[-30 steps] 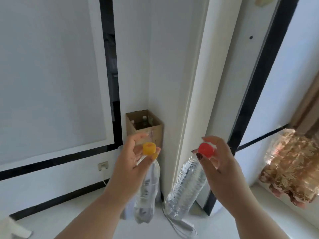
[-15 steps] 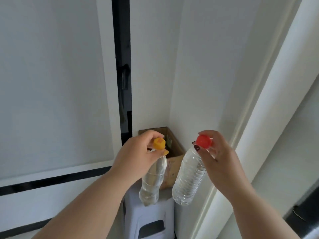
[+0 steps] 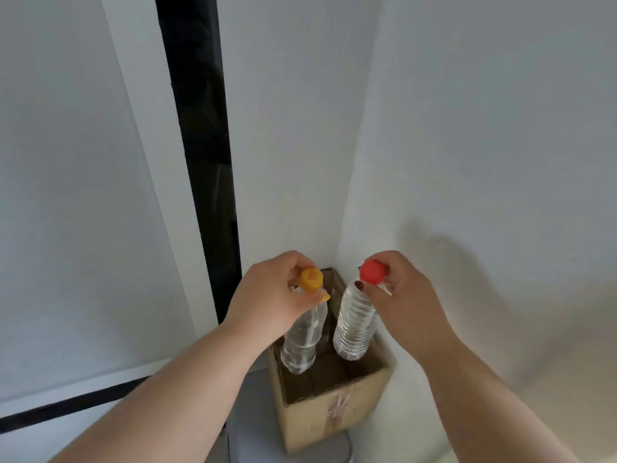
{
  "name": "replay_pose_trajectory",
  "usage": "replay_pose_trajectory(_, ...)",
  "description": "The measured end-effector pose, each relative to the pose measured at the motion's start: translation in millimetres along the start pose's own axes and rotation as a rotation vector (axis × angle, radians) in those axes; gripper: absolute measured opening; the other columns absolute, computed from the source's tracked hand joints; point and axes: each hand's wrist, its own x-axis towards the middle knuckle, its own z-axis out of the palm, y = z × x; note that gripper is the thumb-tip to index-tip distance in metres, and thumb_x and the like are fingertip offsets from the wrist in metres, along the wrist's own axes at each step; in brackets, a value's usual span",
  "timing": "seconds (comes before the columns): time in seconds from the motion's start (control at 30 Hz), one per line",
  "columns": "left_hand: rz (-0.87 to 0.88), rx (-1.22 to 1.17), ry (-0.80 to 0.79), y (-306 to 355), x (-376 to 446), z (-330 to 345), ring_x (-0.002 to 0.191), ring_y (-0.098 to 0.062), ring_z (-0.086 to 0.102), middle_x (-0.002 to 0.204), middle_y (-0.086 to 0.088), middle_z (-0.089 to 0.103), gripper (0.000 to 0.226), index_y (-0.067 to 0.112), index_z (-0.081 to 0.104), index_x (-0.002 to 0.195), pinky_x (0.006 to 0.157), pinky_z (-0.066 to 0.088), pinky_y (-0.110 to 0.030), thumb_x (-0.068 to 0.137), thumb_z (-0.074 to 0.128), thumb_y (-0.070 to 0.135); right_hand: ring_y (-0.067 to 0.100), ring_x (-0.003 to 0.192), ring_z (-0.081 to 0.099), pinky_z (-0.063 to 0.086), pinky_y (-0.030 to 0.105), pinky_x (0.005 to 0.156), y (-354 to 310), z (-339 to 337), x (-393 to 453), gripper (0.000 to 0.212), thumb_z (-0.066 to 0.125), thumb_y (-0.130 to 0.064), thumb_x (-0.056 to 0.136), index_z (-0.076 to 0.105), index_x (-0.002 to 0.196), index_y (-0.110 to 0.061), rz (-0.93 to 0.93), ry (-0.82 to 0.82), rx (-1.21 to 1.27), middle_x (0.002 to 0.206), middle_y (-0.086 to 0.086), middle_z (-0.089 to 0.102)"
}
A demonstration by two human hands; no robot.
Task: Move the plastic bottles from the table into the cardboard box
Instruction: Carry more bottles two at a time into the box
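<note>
Left hand [image 3: 270, 302]: fingers pinched on yellow-capped bottle [image 3: 302, 332] just under its cap.
Right hand [image 3: 405, 300]: fingertips clamped around red-capped bottle [image 3: 355, 324] neck.
Cardboard box [image 3: 334, 416]: both bottles hang over its opening.

Two clear plastic bottles hang upright over the open cardboard box [image 3: 337, 412], which stands in the wall corner. The yellow-capped bottle [image 3: 302, 342], smooth-sided, sits over the box's left edge, its base dipping below the rim. The red-capped bottle [image 3: 355, 324], ribbed, is near the box's right edge, its base about level with the rim.
</note>
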Motion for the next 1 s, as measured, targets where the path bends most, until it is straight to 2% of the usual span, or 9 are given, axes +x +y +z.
replay_pose_trajectory(0.1,-0.082,0.007,-0.089,-31.5,29.4,24.6,0.087,0.01,0.065,0.087,0.028,0.069,0.028,0.048,0.061,0.093,0.076,0.05,-0.014,0.071,0.079,0.048,0.015,0.093,0.063,0.051,0.035,0.08,33.7,27.4,30.7,0.023,0.068,-0.023,0.087,0.055,0.102,-0.034,0.057,-0.074,-0.111,0.098,-0.01,0.068)
replay_pose_trajectory(0.23,-0.185,0.103,-0.149,-75.2,51.1,63.0,0.082,0.005,0.063,0.084,0.024,0.066,0.034,0.055,0.055,0.092,0.077,0.056,-0.025,0.07,0.079,0.046,0.011,0.084,0.061,0.045,0.026,0.065,80.3,64.7,57.8,0.021,0.065,-0.022,0.088,0.053,0.099,-0.036,0.179,-0.147,-0.166,0.09,-0.013,0.063)
replay_pose_trajectory(0.4,-0.316,0.189,-0.211,-120.0,64.8,105.0,0.078,0.001,0.06,0.082,0.022,0.063,0.036,0.051,0.053,0.092,0.068,0.051,-0.018,0.072,0.081,0.039,0.003,0.078,0.056,0.041,0.018,0.059,133.3,108.0,73.8,0.024,0.063,-0.018,0.092,0.05,0.098,-0.037,0.269,-0.254,-0.201,0.087,-0.016,0.058)
replay_pose_trajectory(0.57,-0.409,0.218,-0.247,-157.2,67.2,127.5,0.082,-0.006,0.062,0.093,0.017,0.067,0.033,0.045,0.056,0.093,0.062,0.04,-0.013,0.076,0.082,0.032,0.004,0.076,0.056,0.043,0.019,0.06,171.9,136.4,77.8,0.019,0.062,-0.014,0.094,0.053,0.099,-0.03,0.335,-0.327,-0.218,0.085,-0.01,0.059)
replay_pose_trajectory(0.67,-0.436,0.278,-0.244,-168.0,68.9,137.5,0.094,-0.013,0.061,0.092,0.012,0.064,0.033,0.044,0.057,0.094,0.083,0.052,-0.029,0.076,0.082,0.032,0.006,0.074,0.053,0.038,0.018,0.058,187.9,148.3,80.3,0.019,0.062,-0.011,0.094,0.053,0.098,-0.026,0.348,-0.354,-0.223,0.085,-0.007,0.058)
replay_pose_trajectory(0.7,-0.442,0.301,-0.258,-171.5,69.3,140.8,0.1,-0.016,0.06,0.09,0.012,0.064,0.033,0.044,0.056,0.093,0.097,0.049,-0.037,0.076,0.082,0.032,0.01,0.076,0.055,0.04,0.021,0.059,192.0,152.1,81.2,0.019,0.062,-0.01,0.093,0.053,0.099,-0.026,0.361,-0.359,-0.226,0.086,-0.005,0.059)
replay_pose_trajectory(0.77,-0.44,0.355,-0.304,-179.3,68.9,146.8,0.111,-0.02,0.059,0.093,0.013,0.069,0.032,0.045,0.053,0.092,0.118,0.03,-0.043,0.077,0.08,0.033,0.015,0.079,0.058,0.044,0.026,0.064,199.2,160.0,83.2,0.019,0.061,-0.01,0.094,0.053,0.1,-0.026,0.392,-0.372,-0.242,0.086,-0.005,0.059)
replay_pose_trajectory(0.87,-0.412,0.461,-0.338,-187.8,66.8,152.2,0.118,-0.02,0.06,0.092,0.013,0.07,0.03,0.044,0.051,0.092,0.125,0.012,-0.042,0.079,0.077,0.035,0.004,0.072,0.053,0.039,0.019,0.056,208.9,170.4,82.5,0.022,0.059,-0.01,0.095,0.05,0.099,-0.029,0.409,-0.389,-0.271,0.08,-0.012,0.055)
replay_pose_trajectory(1.0,-0.354,0.579,-0.354,-190.0,64.6,153.5,0.101,-0.012,0.067,0.076,0.015,0.06,0.028,0.042,0.047,0.091,0.125,0.007,-0.039,0.082,0.073,0.037,0.009,0.071,0.053,0.04,0.021,0.057,214.4,179.1,79.8,0.02,0.057,-0.01,0.097,0.049,0.099,-0.028,0.427,-0.398,-0.297,0.08,-0.009,0.056)
